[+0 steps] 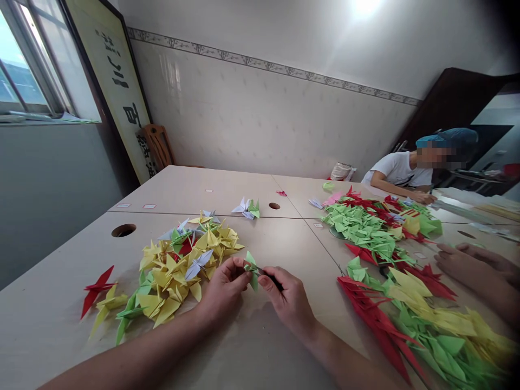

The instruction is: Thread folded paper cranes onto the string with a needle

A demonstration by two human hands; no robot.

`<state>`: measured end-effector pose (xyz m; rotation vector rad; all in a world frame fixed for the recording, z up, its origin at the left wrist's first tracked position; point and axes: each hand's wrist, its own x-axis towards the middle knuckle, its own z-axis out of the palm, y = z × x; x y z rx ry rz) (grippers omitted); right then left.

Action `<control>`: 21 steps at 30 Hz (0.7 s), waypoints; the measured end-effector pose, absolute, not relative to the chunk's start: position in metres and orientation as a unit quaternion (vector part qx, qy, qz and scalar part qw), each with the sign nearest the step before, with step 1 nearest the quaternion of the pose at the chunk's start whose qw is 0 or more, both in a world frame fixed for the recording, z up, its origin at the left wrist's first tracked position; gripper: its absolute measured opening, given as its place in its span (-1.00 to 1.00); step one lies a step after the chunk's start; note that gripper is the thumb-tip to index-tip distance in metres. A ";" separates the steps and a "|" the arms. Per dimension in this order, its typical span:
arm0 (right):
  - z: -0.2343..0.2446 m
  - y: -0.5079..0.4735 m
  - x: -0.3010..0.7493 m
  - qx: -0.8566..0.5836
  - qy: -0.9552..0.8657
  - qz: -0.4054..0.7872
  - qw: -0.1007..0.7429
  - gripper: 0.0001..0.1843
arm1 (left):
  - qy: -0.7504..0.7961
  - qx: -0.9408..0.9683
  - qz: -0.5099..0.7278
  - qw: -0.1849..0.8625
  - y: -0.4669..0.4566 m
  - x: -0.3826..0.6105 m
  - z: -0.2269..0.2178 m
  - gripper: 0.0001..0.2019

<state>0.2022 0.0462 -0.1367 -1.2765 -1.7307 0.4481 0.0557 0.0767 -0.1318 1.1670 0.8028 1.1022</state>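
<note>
Green folded-paper crane [252, 271]: held over the pale laminate table [60, 336], just right of a heap of yellow paper cranes [182, 271]. Left hand [225, 287] and right hand [288, 300] close together, clamped on it from both sides. Thin dark strand or tool [273, 279] at the right hand; cannot tell which. Even, light pinch protects the wings. Room: pale patterned wall [244, 108], window [24, 65] at left; person in white T-shirt [400, 170] seated across the table.

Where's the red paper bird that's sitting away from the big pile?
In the head view, the red paper crane lies on the table left of the big yellow pile, right beside a yellow crane and well left of the person's left hand.
</note>
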 end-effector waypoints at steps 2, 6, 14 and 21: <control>-0.137 0.047 0.203 -0.514 -0.665 0.220 0.495 -0.70 | 0.322 0.539 0.464 0.625 0.076 0.056 -0.135 -0.81; -0.137 0.046 0.200 -0.496 -0.647 0.256 0.520 -0.80 | 0.271 0.587 0.436 0.625 0.075 0.057 -0.142 -0.82; -0.140 0.053 0.201 -0.495 -0.545 0.336 0.587 -0.83 | 0.317 0.618 0.426 0.579 0.075 0.056 -0.149 -0.64; -0.144 0.072 0.202 -0.543 -0.412 0.365 0.634 -0.70 | 0.312 0.731 0.346 0.499 0.067 0.055 -0.140 -0.92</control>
